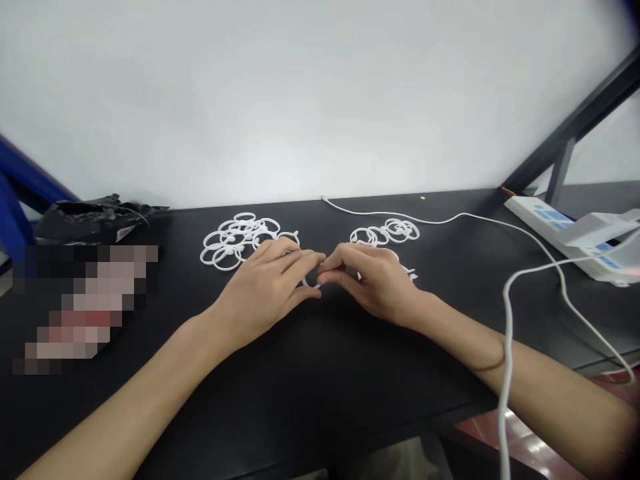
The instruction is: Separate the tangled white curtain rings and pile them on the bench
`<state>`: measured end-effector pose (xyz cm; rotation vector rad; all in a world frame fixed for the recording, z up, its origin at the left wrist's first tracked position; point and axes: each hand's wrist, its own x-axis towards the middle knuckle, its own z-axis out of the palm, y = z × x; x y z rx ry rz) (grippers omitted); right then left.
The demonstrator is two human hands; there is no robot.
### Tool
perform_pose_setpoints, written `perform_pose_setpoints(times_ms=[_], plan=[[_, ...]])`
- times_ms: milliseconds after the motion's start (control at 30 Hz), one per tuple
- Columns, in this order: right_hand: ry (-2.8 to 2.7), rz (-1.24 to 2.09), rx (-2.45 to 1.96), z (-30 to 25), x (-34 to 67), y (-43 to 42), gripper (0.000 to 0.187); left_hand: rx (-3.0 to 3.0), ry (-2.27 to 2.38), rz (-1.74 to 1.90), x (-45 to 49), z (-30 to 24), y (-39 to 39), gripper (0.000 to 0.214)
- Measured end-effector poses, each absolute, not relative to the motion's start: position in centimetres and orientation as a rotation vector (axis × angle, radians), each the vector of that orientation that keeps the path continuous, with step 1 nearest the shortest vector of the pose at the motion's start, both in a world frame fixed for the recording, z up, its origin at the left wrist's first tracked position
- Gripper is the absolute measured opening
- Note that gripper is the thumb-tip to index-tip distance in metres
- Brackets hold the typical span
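Note:
A white plastic ring [311,285] is held low over the black table, between my two hands. My left hand [260,280] has its thumb below and fingers above, closed about the ring's left side. The fingertips and thumb of my right hand [377,275] are pinched at its right edge, and most of the ring is hidden by fingers. Just beyond my left hand lies a pile of white rings [225,248], some with small knobs. Past my right hand is a smaller group of similar rings [400,230], partly covered by that hand.
A white cable [463,215] snakes across the table, and another cable [507,333] hangs in front of my right forearm. A white device with blue panels [565,230] sits at the right. Crumpled black plastic [95,220] lies at the left, by a blurred patch.

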<state>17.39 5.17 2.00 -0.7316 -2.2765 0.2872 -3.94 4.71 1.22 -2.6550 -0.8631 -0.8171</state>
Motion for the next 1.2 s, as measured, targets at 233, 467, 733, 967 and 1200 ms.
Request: perform_pose_setpoints(times_ms=[233, 467, 733, 967, 1200], plan=[[-2.193, -0.049, -1.229, 2.1, 19.5, 7.5, 0.024, -2.554, -1.146, -0.780, -7.7, 0.7, 5.1, 0.036], [-2.334, -0.280, -1.613, 1.2, 21.1, 8.7, 0.028, -2.526, -1.345, -0.635, -10.4, 1.0, 5.7, 0.035], [-2.366, -0.269, -1.576, 1.1, 20.6, 8.4, 0.012, -2.584, -1.358, -0.609, -10.8, 1.0, 6.1, 0.040], [-2.343, -0.256, -1.489, 0.9, 20.6, 8.5, 0.007, -2.555, -1.371, -0.532, -11.3, 0.4, 6.4, 0.039], [-2.372, -0.254, -1.420, 1.0, 20.6, 8.5, 0.007, -2.632, -1.357, -0.594, -12.3, 0.2, 7.0, 0.039]])
